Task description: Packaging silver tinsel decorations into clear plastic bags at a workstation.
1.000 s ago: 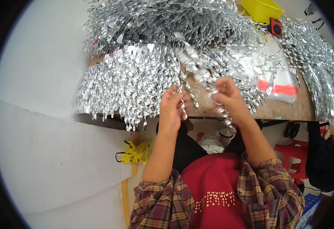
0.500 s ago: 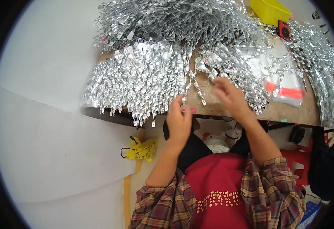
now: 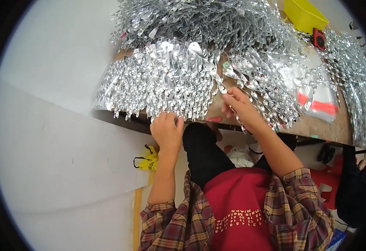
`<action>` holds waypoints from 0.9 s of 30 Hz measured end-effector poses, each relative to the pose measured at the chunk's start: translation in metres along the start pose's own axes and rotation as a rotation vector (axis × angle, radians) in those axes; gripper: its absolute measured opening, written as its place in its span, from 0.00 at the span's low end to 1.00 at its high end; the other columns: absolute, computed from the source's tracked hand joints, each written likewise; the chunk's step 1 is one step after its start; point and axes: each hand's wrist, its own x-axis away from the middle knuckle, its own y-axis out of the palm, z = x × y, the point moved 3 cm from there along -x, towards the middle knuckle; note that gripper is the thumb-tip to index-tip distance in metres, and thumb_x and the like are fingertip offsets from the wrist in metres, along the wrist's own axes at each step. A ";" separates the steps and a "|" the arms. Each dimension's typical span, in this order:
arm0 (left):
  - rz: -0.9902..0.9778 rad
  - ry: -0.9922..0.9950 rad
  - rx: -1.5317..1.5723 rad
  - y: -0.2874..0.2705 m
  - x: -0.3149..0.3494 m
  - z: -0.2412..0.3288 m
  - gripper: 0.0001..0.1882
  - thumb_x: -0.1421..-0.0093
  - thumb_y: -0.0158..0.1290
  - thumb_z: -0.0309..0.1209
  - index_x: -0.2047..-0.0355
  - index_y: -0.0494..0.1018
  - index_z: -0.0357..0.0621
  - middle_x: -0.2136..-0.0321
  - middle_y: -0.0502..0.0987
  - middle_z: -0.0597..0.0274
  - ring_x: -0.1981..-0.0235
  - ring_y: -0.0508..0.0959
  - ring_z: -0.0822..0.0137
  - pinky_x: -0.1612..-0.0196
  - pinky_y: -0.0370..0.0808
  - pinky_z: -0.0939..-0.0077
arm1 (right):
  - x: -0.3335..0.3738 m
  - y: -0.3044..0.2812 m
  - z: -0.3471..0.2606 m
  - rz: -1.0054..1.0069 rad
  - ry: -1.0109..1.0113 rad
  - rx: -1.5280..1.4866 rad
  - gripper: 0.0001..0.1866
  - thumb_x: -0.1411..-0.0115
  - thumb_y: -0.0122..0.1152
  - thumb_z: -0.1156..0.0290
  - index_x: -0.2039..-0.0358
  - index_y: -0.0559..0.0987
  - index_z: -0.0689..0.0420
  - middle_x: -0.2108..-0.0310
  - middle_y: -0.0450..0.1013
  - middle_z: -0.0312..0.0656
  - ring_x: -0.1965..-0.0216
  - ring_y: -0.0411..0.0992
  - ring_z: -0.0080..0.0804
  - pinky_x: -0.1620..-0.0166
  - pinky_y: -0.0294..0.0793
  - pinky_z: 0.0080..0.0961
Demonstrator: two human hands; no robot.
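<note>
A thick row of twisted silver foil strips (image 3: 170, 83) lies over the front of the table, lower ends hanging past the edge. At those ends is my left hand (image 3: 166, 130), its fingers curled down onto the foil tips; the fingertips are partly hidden. My right hand (image 3: 242, 109) pinches one silver strip (image 3: 219, 79) between thumb and fingers. Its upper part runs up toward the pile, and a short tail hangs below the hand. Beside this hand, on its right, a looser bunch of silver strips (image 3: 271, 98) is spread out.
A large heap of silver foil (image 3: 216, 25) covers the back. Clear plastic bags (image 3: 323, 109) with a red-orange band lie at right, near a red device (image 3: 319, 39) and a yellow bin (image 3: 304, 16). More foil (image 3: 354, 75) drapes at far right. A yellow bag (image 3: 148, 159) is below the table's left end.
My left hand has moved left from the bare table to the hanging foil ends. My right hand has shifted slightly left and down, now pinching a strip. The view has tilted a little.
</note>
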 end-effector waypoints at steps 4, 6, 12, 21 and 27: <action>0.016 -0.012 0.072 -0.002 -0.001 0.003 0.10 0.54 0.62 0.36 0.80 0.72 0.49 0.77 0.72 0.67 0.71 0.71 0.60 0.67 0.65 0.64 | -0.004 0.019 -0.003 -0.036 0.034 -0.010 0.09 0.36 0.49 0.64 0.64 0.69 0.56 0.73 0.72 0.37 0.75 0.68 0.19 0.68 0.68 0.15; 0.008 0.037 0.022 -0.001 -0.002 0.006 0.09 0.54 0.61 0.35 0.81 0.72 0.48 0.78 0.72 0.66 0.72 0.72 0.60 0.68 0.65 0.63 | -0.008 0.026 -0.002 -0.071 0.045 -0.025 0.09 0.37 0.50 0.65 0.65 0.67 0.57 0.68 0.74 0.41 0.72 0.71 0.21 0.66 0.70 0.17; 0.066 -0.009 0.129 0.001 -0.004 -0.001 0.05 0.52 0.57 0.32 0.79 0.72 0.48 0.80 0.71 0.65 0.77 0.71 0.59 0.73 0.66 0.64 | -0.021 0.039 0.007 -0.064 0.097 -0.093 0.10 0.36 0.49 0.63 0.63 0.64 0.56 0.63 0.73 0.41 0.66 0.71 0.22 0.64 0.72 0.19; -0.113 -0.113 0.724 -0.008 -0.003 0.080 0.08 0.48 0.59 0.32 0.77 0.74 0.43 0.78 0.73 0.60 0.81 0.74 0.63 0.74 0.70 0.69 | -0.022 0.045 0.007 0.003 0.035 -0.254 0.33 0.42 0.59 0.70 0.43 0.52 0.62 0.64 0.70 0.43 0.65 0.72 0.27 0.64 0.73 0.22; 0.015 0.446 0.106 0.021 -0.051 0.063 0.13 0.45 0.55 0.39 0.62 0.77 0.48 0.52 0.71 0.60 0.44 0.62 0.50 0.42 0.54 0.51 | -0.016 -0.007 -0.024 0.043 -0.074 -0.069 0.24 0.44 0.57 0.72 0.49 0.62 0.65 0.70 0.68 0.38 0.71 0.69 0.22 0.65 0.70 0.21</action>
